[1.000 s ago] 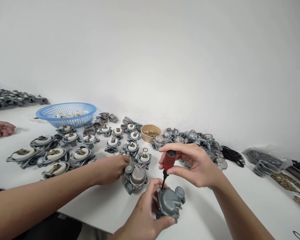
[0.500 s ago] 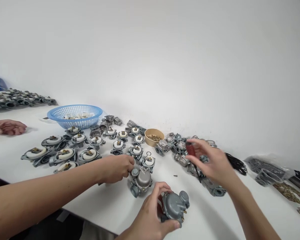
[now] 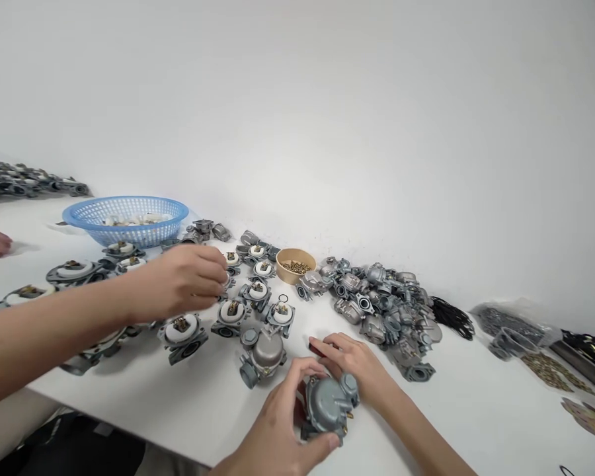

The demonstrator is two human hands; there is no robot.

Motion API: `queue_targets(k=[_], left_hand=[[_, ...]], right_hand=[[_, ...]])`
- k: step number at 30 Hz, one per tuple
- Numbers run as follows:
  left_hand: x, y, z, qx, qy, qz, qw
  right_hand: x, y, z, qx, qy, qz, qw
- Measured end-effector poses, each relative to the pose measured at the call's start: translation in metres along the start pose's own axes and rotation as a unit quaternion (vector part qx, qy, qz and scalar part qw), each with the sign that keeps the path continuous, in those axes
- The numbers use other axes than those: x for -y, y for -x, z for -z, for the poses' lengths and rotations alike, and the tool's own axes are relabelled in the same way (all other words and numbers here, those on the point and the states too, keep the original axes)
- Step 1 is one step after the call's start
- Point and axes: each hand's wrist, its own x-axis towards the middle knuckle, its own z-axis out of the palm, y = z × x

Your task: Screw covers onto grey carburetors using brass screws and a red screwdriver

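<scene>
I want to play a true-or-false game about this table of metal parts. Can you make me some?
1. The left hand holds a grey carburetor. True.
2. The basket is red. False: it is blue.
3. The small bowl holds brass bits. True.
4. The right hand is up in the air. False: it lies on the table, touching the carburetor, with a red handle under its fingers.
5. Another person's hand reaches over the white-topped parts. True.
</scene>
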Motion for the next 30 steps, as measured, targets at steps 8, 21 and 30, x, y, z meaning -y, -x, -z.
queue_targets(k=[8,21,30], left_hand=[[0.027,-0.021,0.006,0.004,0.027,-0.03,0.999],[-0.004,0.009,0.067,-0.137,-0.201,-0.128,0.961],[0.019,-0.018,0.082,-0.246,-0.445,-0.127,0.852]], right_hand=[[0.004,0.023,0.058,-0.052,-0.32,0.07,0.944],[0.035,0.035,0.062,0.122,-0.157,-0.031,0.98],[0.021,0.03,0.054,-0.057,-0.283,0.07,0.955]])
